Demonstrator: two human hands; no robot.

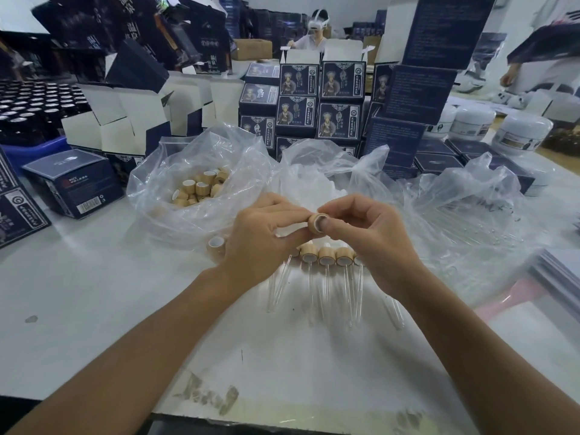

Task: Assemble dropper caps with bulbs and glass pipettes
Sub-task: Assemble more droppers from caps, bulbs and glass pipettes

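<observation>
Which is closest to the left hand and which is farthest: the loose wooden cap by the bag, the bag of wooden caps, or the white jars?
From the left hand:
1. Loose wooden cap, just left of it.
2. Bag of wooden caps, behind, to the left.
3. White jars, far right, at the back.

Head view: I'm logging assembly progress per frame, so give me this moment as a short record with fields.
held part: bamboo cap, raised above the table
left hand: left hand fingertips pinch the cap's left side
right hand: right hand grips the cap, thumb over its open end
finished droppers: row of capped glass pipettes lying on the white table under the hands
cap supply: loose caps in clear bag, far left
stray cap: single cap beside the left hand
pipette on held cap: none visible
</observation>
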